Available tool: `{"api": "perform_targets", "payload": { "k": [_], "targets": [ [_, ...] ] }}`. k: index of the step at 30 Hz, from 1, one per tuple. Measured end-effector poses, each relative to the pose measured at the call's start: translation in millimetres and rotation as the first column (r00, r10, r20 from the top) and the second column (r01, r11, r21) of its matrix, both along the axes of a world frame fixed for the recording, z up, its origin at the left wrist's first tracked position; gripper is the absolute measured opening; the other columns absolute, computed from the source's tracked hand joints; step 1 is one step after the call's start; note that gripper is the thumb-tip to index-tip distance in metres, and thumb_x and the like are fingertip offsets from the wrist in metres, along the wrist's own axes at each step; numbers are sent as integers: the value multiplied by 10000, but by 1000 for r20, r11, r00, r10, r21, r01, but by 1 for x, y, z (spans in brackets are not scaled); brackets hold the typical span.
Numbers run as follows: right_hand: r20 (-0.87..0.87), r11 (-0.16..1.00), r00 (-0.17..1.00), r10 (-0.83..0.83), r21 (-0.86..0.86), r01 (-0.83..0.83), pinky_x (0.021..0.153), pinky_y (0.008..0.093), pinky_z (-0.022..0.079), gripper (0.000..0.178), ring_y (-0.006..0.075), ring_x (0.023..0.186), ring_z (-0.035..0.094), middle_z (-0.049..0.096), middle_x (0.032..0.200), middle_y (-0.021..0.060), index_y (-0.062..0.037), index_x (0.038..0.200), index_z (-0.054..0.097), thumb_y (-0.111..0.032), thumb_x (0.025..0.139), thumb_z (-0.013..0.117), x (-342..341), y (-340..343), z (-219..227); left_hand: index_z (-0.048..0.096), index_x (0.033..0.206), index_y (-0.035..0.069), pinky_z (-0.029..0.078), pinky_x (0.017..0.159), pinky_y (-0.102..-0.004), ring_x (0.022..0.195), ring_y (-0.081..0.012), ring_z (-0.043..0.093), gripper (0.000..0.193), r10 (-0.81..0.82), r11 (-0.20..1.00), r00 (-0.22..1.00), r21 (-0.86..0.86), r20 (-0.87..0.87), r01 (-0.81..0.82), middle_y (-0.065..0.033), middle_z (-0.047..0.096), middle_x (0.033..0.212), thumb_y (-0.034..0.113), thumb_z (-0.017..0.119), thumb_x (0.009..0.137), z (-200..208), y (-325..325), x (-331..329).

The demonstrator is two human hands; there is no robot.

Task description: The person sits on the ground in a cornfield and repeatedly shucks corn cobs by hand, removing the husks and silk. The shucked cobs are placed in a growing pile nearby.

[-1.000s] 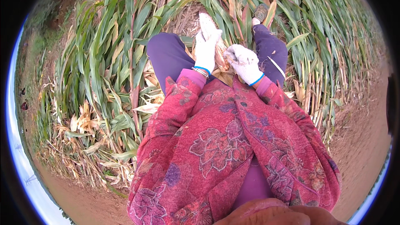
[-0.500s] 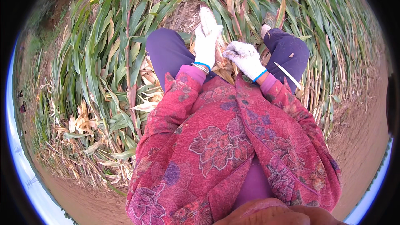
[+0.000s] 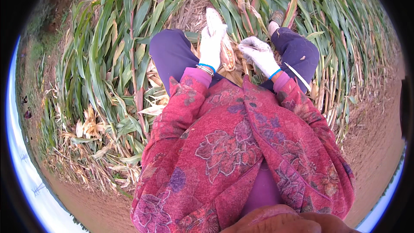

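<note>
My left hand (image 3: pixel 211 45), in a white glove with a blue cuff, is wrapped round an ear of corn (image 3: pixel 227 57). Yellowish kernels show at the ear's near end, beside pale husk. A whitish, rough-looking end juts past the fingers on the far side; the glove hides the part between. To the right, my right hand (image 3: pixel 258 52), gloved the same way, has its fingers curled inward, a little apart from the ear. Whatever may lie inside those fingers is hidden. Dry husks (image 3: pixel 235 77) lie below the hands, between my legs.
Cut green corn stalks (image 3: pixel 108 56) lie thickly on the left, with more stalks (image 3: pixel 340 39) on the right. Dry husks (image 3: pixel 89 125) are heaped at left. A pale strip (image 3: pixel 297 77) rests across my right leg. Brown soil (image 3: pixel 366 146) stretches beyond.
My right hand has shifted slightly right and away from the ear. The ear's kernelled near end now shows more clearly beside my left hand, which has barely moved.
</note>
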State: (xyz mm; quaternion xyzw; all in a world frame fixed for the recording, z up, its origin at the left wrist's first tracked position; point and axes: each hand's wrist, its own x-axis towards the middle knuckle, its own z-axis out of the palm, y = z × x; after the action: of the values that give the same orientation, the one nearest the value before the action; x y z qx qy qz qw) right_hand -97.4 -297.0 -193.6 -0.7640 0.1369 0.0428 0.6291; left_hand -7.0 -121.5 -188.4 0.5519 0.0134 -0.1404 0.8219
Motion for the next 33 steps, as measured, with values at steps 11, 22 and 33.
{"api": "perform_targets", "payload": {
  "k": [11,22,33],
  "targets": [
    [81,992,994,77,96,-85,943,334,573,437,171,1026,697,742,1109,112,27,1194,693,-202,863,864,19,25,6,439,1511,-4,385,1152,-343,1336,-221,515,534,-49,998,994,40,96,45,-125,542,1466,299,563,1089,-8,4,-1],
    [79,941,997,-20,337,-8,922,297,558,291,128,1044,681,735,1134,59,-15,1234,699,-102,961,751,39,7,25,414,1564,4,397,1164,-358,1346,-211,521,607,-215,940,974,-285,-74,186,-104,549,1465,198,638,1034,-11,15,0],
    [438,989,896,76,-144,-13,945,326,570,366,187,1035,707,730,1118,99,-23,1210,695,-100,876,824,98,-3,45,408,1512,10,406,1137,-357,1312,-220,525,685,-246,936,950,303,192,181,-137,547,1419,293,736,981,3,11,-10]
  ]
}}
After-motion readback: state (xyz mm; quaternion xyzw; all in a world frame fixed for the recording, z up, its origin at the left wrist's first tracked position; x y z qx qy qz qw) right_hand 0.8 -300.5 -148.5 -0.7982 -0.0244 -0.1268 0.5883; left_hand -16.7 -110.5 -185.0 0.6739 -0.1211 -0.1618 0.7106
